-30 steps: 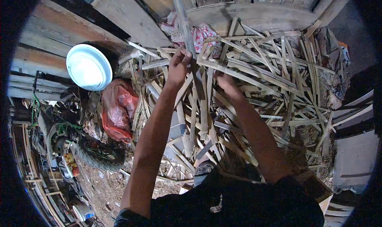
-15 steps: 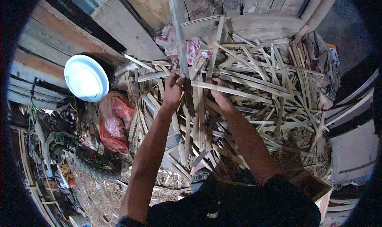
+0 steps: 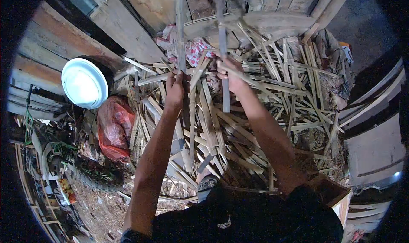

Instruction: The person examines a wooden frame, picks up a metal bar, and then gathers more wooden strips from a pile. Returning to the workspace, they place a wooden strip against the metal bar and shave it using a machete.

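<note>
My left hand is closed around a long wooden strip, which stands nearly upright and reaches past the top of the view. To its right, my right hand grips a second wooden strip, roughly parallel to the first and blurred by motion. Its lower end shows below the fingers. A paler, blurred strip slants across the right hand. Under both hands lies a loose pile of thin wooden strips, crossing at many angles. Just beyond the hands is a red-and-white patterned cloth.
At the left are a white round basin, a red plastic bag and a tyre. Plank walls stand behind the pile. A wooden box sits near my right elbow, and a dark crumpled cloth at the far right.
My right hand has risen from the pile and now holds an upright strip beside the left one. My left hand keeps its strip. The whole view has shifted slightly.
</note>
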Available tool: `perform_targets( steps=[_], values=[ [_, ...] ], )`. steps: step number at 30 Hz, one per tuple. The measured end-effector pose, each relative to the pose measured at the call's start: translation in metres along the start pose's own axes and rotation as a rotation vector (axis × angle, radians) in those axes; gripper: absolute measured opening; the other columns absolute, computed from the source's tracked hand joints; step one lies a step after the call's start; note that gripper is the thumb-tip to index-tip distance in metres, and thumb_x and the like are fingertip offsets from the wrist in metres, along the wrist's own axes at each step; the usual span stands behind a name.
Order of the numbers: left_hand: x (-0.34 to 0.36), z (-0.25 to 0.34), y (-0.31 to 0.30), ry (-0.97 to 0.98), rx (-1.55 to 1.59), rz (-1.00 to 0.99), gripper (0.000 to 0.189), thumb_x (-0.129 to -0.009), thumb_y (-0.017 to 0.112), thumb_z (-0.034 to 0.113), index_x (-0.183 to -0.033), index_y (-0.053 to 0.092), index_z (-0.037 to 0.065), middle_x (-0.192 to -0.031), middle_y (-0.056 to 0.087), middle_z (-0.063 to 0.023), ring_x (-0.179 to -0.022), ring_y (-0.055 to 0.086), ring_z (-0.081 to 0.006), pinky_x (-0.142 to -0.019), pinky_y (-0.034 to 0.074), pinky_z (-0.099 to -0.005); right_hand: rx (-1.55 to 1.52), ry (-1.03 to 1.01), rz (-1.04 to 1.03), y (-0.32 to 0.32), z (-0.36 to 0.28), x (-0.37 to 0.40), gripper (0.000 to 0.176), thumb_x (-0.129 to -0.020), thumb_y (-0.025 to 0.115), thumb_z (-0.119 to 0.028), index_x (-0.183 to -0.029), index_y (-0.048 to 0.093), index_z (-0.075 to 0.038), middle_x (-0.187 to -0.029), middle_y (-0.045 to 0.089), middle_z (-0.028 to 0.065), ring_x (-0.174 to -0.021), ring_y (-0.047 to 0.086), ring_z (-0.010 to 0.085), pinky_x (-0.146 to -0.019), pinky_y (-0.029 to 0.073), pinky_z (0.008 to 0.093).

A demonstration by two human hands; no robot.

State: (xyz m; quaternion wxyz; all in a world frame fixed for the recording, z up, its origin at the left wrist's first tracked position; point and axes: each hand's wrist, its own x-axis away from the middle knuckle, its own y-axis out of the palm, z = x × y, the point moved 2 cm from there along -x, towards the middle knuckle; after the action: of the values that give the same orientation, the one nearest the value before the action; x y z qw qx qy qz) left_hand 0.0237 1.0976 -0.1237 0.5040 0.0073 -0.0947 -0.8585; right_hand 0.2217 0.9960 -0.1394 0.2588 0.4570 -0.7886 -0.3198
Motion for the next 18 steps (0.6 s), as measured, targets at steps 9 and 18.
perform_targets(
  steps=[9, 18],
  values=[
    [0.032, 0.058, 0.054, -0.005, 0.133, -0.043, 0.018, -0.096, 0.053, 0.019, -0.103, 0.054, 0.003, -0.075, 0.06, -0.0072, -0.062, 0.058, -0.0183, -0.058, 0.048, -0.0306, 0.096, 0.04, -0.16, 0.051, -0.052, 0.06, 0.033, -0.098, 0.056, -0.03, -0.116, 0.06, -0.003, -0.074, 0.051, -0.0004, -0.051, 0.044, 0.0077, -0.044, 0.034, 0.0224],
    [0.092, 0.23, 0.109, 0.07, -0.004, -0.04, 0.008, -0.099, 0.054, 0.011, -0.1, 0.058, 0.004, -0.086, 0.059, -0.0005, -0.08, 0.053, -0.0107, -0.074, 0.043, -0.0249, 0.278, -0.067, -0.041, 0.183, -0.177, 0.129, 0.027, -0.102, 0.051, -0.025, -0.112, 0.06, -0.003, -0.087, 0.06, 0.0016, -0.078, 0.055, 0.0109, -0.074, 0.046, 0.0259]
  ],
)
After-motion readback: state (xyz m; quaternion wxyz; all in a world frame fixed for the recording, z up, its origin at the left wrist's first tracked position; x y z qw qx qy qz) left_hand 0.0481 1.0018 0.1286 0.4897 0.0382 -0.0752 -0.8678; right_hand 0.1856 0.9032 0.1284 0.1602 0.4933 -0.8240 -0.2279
